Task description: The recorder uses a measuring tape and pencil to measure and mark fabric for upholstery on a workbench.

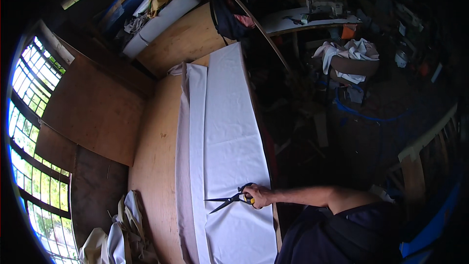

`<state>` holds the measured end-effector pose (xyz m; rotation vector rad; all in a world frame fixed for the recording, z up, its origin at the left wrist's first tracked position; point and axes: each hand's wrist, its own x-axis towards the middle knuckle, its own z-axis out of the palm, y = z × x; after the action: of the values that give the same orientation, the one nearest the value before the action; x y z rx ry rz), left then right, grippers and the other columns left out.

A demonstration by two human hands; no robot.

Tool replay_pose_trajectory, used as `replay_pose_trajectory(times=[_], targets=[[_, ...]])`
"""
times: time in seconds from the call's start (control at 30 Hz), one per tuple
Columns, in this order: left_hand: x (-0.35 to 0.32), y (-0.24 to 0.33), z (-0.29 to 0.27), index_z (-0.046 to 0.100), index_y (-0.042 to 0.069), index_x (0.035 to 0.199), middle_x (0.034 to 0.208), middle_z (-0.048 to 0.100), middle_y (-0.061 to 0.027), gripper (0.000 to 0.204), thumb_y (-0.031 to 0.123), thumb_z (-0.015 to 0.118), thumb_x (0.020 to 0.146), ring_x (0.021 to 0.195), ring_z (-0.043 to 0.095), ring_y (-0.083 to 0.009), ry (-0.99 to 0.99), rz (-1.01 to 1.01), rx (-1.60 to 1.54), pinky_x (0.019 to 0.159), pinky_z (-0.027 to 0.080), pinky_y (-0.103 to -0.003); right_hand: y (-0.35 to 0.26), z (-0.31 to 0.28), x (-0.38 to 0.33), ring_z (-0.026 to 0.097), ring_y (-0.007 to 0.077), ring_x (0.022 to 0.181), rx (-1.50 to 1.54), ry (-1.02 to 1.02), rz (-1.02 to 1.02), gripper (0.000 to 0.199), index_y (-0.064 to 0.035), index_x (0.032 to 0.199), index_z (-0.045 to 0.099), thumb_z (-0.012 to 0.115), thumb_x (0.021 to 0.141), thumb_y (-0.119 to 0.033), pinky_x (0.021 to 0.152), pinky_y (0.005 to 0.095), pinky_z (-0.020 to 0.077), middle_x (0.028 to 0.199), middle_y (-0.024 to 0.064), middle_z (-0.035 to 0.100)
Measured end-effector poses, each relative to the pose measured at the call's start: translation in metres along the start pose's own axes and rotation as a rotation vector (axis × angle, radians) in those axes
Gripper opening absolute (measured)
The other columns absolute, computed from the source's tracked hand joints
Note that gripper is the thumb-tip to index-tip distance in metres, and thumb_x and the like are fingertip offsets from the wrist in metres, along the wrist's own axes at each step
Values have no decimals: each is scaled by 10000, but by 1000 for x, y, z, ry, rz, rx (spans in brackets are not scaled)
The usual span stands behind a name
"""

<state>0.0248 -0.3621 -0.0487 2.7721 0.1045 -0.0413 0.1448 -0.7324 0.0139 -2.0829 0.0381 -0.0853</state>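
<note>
My right hand [259,196] is closed round the handles of a large pair of black scissors [232,199]. Their blades are spread apart and point left, just over a long strip of white fabric [232,132]. A yellow patch shows by the handles. The white fabric lies lengthwise along a wooden table [159,137], with a few wrinkles near the scissors. Along its left side runs a folded-over band [198,142], and beside that a greyish-pink layer [182,166]. My left hand does not show.
Crumpled cloth [119,234] hangs at the table's lower left, near a barred window [36,93]. A roll of material [161,22] lies at the far end. To the right stand a sewing machine [325,7] on a table and a fabric-covered seat [349,63]; a blue hose [361,114] lies on the floor.
</note>
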Motion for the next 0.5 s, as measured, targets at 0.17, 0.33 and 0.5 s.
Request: replay_pose_trajectory(times=[0.17,0.33,0.5], targets=[[22,-56,-6,453,120,1352,1308,450,-175,549,342,656,892,1101,504,-376,-177,134,48,904,462,-479,38,-84,-89,621,238,912,218,284,253,553,-13,1136,551,809,684,-201,800,359,501,972,129,626],[87,34,-6,486,-31,1235,1100,553,-125,424,228,623,928,973,533,-234,5,8,-979,893,439,-372,85,-157,-177,579,192,831,290,437,639,463,-37,1080,558,799,716,-191,739,359,490,920,65,597],[205,230,14,447,3,927,881,429,-67,157,131,533,900,806,414,-173,-83,250,-752,720,404,-352,150,-202,-194,596,161,837,583,651,633,448,-28,1122,539,765,744,-114,738,314,500,910,67,608]])
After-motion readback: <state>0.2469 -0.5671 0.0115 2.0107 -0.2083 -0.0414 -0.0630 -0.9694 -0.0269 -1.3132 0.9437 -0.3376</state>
